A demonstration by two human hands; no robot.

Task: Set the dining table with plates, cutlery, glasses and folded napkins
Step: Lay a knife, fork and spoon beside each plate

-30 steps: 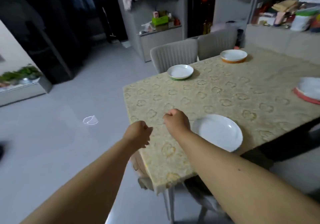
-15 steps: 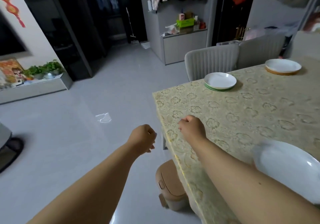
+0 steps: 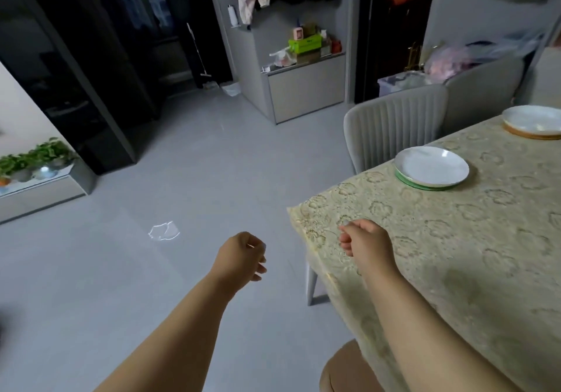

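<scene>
While I watch the feed, green-rimmed plate [image 3: 431, 166] at 2 o'clock on the table [image 3: 455, 239], orange-rimmed plate [image 3: 532, 122] farther at 2, right hand [image 3: 365, 241] curled empty over the corner, left hand [image 3: 241, 257] loosely curled above floor.

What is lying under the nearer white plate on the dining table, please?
A green mat shows as a crescent beneath the nearer white plate, on the patterned tablecloth. The plate covers the rest of the mat.
</scene>
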